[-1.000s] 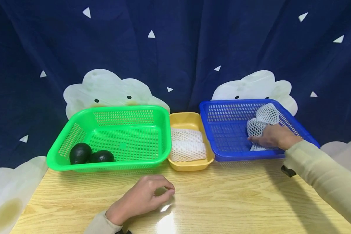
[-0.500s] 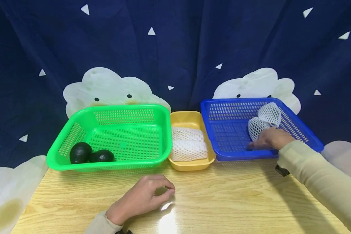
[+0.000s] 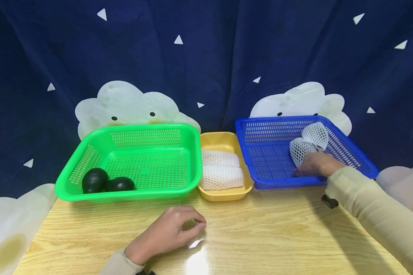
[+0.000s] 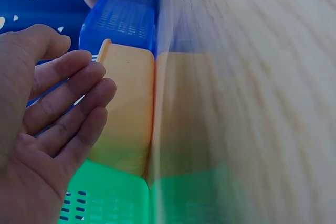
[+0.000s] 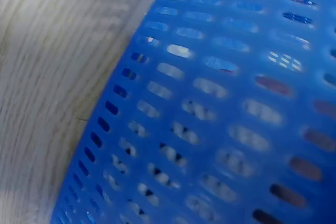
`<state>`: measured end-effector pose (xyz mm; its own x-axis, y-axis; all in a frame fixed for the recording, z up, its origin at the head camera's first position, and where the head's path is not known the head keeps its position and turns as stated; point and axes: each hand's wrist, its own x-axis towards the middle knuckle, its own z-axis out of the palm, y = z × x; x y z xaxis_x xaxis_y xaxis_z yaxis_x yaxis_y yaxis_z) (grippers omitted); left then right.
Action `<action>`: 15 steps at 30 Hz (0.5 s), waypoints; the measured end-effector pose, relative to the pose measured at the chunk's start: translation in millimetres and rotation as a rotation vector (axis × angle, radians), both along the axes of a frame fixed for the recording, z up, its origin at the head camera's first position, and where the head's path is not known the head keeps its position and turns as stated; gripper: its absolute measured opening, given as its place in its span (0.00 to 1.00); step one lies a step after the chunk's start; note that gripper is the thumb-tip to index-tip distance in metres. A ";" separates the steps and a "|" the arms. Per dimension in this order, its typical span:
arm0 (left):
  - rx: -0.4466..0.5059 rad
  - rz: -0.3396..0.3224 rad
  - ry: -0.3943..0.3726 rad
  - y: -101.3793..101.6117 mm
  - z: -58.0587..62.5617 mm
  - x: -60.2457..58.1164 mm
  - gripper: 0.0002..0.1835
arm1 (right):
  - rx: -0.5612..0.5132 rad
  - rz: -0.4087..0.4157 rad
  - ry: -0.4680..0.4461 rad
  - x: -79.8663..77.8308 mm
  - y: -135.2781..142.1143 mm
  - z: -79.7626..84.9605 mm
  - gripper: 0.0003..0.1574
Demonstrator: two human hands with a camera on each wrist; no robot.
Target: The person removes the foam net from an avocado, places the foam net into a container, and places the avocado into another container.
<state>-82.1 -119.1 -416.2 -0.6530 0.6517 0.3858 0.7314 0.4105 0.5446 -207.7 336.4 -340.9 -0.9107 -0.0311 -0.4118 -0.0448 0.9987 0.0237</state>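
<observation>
My right hand (image 3: pixel 317 163) reaches over the front edge of the blue basket (image 3: pixel 261 182), its fingers pointing down inside. Two rounded things in white foam nets, a nearer netted bundle (image 3: pixel 300 151) and a farther one (image 3: pixel 315 134), lie just beyond it. White netting (image 5: pixel 197 111) shows through the slots of the basket wall in the right wrist view. The fingertips are hidden, and I cannot tell whether they grip anything. My left hand (image 3: pixel 170 231) rests by the table's front, fingers loosely bent; its palm and fingers (image 4: pixel 68 103) hold nothing in the left wrist view.
At left stands a green basket (image 3: pixel 130 195) with two dark, glossy, avocado-shaped fruits (image 3: pixel 94 180) in its near left corner. Between the baskets, a yellow tray (image 3: pixel 223 196) holds flat white foam net sleeves (image 3: pixel 221 177). A dark blue curtain (image 3: pixel 206 49) hangs behind the wooden table (image 3: pixel 261 236).
My right hand has shifted slightly left and dipped lower by the basket's front wall, covering the white netting that showed beneath it. The left hand has stayed still.
</observation>
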 end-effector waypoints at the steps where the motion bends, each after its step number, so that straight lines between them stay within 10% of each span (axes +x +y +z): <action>1: 0.000 0.000 -0.005 -0.3 0.3 0.2 0.05 | -0.005 0.012 -0.001 -0.6 0.3 0.2 0.29; 15: -0.003 -0.010 -0.004 -2.3 4.7 1.1 0.06 | -0.073 -0.042 -0.102 1.9 3.1 23.1 0.33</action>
<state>-80.9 -121.4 -411.5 -0.6477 0.6595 0.3815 0.7335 0.4046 0.5461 -205.9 339.5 -317.8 -0.8655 -0.0267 -0.5003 -0.0012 0.9987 -0.0512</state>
